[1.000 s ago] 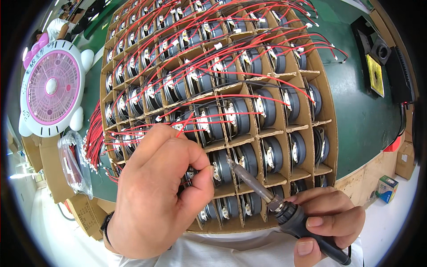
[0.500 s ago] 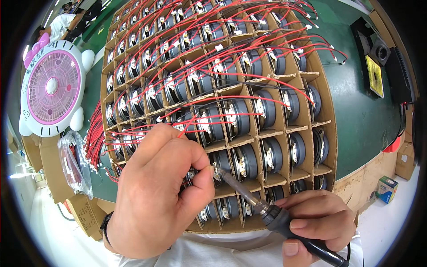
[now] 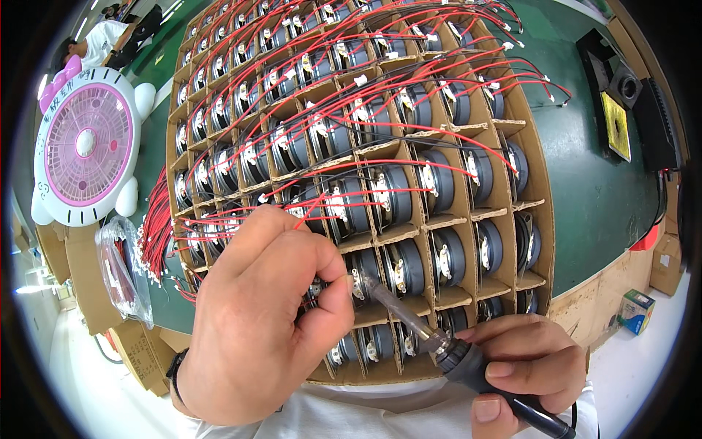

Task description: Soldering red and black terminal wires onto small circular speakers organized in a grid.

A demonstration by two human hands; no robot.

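A cardboard box point(image 3: 542, 219) with divider cells holds rows of round black speakers point(image 3: 404, 267), their metal terminals facing left. My left hand point(image 3: 267, 314) is over the near left cells, thumb and forefinger pinched on a thin red wire point(image 3: 310, 212) that shows above the knuckles; its end is hidden by the fingers. My right hand point(image 3: 530, 358) grips the black handle of a soldering iron point(image 3: 401, 311). The iron slants up and left, its tip at a speaker's terminal beside my left fingertips. Whether the tip touches the terminal is hard to tell.
Red and black wires with white connectors point(image 3: 360, 80) lie across the farther rows. To the left are a pink-and-white fan point(image 3: 86, 143), a wire bundle point(image 3: 155, 227) and a plastic bag point(image 3: 124, 271). A black holder with a yellow sponge point(image 3: 616, 128) stands right. Another person point(image 3: 102, 42) sits far left.
The soldering iron and my right hand have shifted slightly to the right. My left hand keeps its pinch and has hardly moved.
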